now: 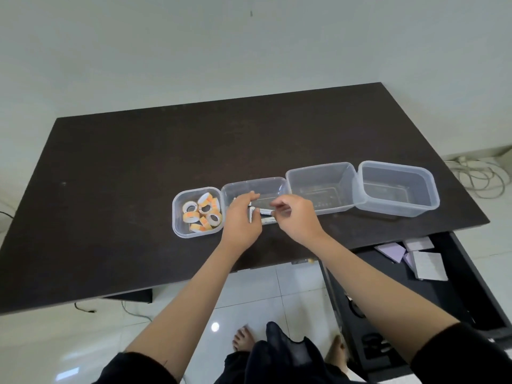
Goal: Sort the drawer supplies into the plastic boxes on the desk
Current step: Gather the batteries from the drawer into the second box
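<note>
— What fills most of the view?

— A dark desk (138, 176), running from nine o'clock across to three o'clock. At four o'clock an open drawer (471, 286) hangs below its near edge, with pale purple and white paper pads (424, 261) lying inside.

— And the boxes?

— Four clear plastic ones in a row just right of centre, each touching the next. Largest first: the far-right box (399, 189) at about two o'clock and the box beside it (321, 187) both look bare inside. Then a shallower second box (255, 187) near centre, and the small square box (180, 217) at the left end, holding a heap of orange-and-white tape rolls (203, 214).

— The hands?

— Both meet at the second box. The left hand (241, 220) has its fingers curled around a few small white packets (266, 217), clamped on them at the box's near wall. The right hand (296, 217) pinches the other end of the same packets between thumb and fingertips.

— Are the packets in the box?

— Partly, at its near edge – whether they rest on the bottom I cannot tell.
</note>
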The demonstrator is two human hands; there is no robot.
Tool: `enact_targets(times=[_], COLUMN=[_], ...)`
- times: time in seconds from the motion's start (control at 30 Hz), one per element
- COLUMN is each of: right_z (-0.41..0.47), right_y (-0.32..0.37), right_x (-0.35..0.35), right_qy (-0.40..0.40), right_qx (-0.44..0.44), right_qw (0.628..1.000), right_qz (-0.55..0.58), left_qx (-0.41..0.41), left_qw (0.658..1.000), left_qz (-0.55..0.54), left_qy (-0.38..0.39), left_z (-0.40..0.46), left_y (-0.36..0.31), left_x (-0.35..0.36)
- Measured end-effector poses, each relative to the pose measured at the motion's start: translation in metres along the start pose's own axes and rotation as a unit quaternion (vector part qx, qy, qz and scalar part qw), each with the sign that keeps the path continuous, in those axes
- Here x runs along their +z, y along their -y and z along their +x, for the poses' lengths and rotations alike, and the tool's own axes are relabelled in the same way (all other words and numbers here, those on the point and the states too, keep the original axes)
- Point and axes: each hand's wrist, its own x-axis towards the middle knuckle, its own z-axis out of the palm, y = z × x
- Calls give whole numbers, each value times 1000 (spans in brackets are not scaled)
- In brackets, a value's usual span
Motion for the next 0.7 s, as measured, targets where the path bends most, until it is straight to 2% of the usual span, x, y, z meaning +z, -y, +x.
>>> enact_targets(times=[0.17, 0.3, 0.4, 0.5, 0.7], right_z=[-36, -68, -98, -127, -182], right_y=[-38, -88, -140, -196, -300], right_x=[-33, -71, -108, -146, -200], right_qy=[-12, 13, 55, 98, 232], right_qx=[-70, -53, -6, 57, 211], right_qw=[997, 998, 998, 992, 943], right_qz=[5, -3, -22, -57, -110], left_qx=[112, 97, 48, -4, -113], left_qw=[990, 992, 997, 994, 959], left_qz=[-18, -29, -62, -66, -60], left_qy=[-83, -69, -15, 81, 253], left_z=[-40, -77, -107, -130, -169], left_y=[-11, -30, -47, -62, -80], left_x=[47, 109, 164, 218, 303])
